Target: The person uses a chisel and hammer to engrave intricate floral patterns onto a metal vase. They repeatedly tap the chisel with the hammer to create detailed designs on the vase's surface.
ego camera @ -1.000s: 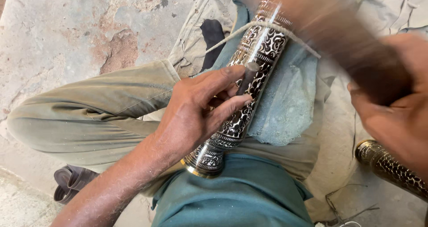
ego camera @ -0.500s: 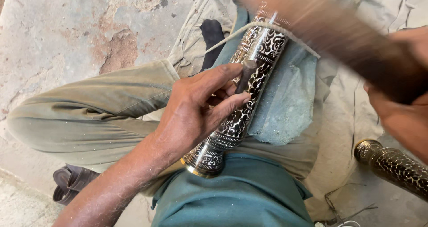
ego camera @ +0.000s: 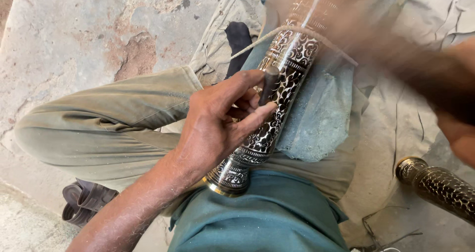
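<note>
A long metal tube (ego camera: pixel 277 98) with black and silver scrollwork lies across my lap, its brass-rimmed end near my belly. A cord (ego camera: pixel 257 41) loops over its upper part. My left hand (ego camera: pixel 217 123) rests on the tube and pinches a short dark metal punch (ego camera: pixel 269 83) upright against the engraved surface. At the right edge, my right hand (ego camera: pixel 457 138) grips a long dark wooden tool (ego camera: pixel 396 54), blurred with motion, above the tube's far end.
A grey-blue cloth pad (ego camera: pixel 321 118) lies under the tube on my khaki trousers (ego camera: pixel 114 118). A second engraved tube (ego camera: pixel 438 185) rests on the floor at lower right. A dark sandal (ego camera: pixel 84 202) sits at lower left on the rough stone floor (ego camera: pixel 79 39).
The blurred wooden tool has swung, with my right hand shifting toward the right edge. My left hand stays on the tube, and the punch between its fingers now stands out more clearly.
</note>
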Demonstrator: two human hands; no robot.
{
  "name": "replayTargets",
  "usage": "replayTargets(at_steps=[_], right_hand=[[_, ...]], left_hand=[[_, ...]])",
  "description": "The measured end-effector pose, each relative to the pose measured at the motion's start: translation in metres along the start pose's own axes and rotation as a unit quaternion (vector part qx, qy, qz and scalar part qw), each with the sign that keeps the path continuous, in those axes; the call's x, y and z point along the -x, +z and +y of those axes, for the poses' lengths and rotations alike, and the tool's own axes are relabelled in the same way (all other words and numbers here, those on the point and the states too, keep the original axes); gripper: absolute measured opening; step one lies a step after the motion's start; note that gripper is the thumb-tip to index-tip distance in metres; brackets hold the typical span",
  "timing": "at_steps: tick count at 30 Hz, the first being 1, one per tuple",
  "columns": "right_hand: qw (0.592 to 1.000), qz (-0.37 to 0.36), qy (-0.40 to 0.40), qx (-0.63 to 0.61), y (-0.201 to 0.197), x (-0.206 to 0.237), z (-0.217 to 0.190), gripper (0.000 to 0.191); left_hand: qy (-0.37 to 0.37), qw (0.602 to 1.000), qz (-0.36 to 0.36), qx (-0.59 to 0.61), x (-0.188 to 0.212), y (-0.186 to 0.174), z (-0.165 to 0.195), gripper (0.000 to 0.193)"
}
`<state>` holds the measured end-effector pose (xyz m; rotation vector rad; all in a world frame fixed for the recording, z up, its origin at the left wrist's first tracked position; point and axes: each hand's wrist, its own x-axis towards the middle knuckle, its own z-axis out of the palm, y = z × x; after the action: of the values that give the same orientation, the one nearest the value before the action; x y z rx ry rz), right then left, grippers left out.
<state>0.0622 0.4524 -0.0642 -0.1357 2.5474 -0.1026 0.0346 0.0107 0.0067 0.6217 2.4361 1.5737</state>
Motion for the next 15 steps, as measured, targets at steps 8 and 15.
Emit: replayTargets(at_steps=[8,15], right_hand=[[1.0,0.007,0.01,-0.008,-0.021,-0.005,-0.016,0.032],[1.0,0.009,0.019,-0.011,-0.012,-0.005,-0.005,0.031]], left_hand=[[-0.009,1.0,0.005,-0.006,0.001,0.0,0.002,0.041],[-0.02,1.0,0.012,0.008,0.004,0.001,0.002,0.042]])
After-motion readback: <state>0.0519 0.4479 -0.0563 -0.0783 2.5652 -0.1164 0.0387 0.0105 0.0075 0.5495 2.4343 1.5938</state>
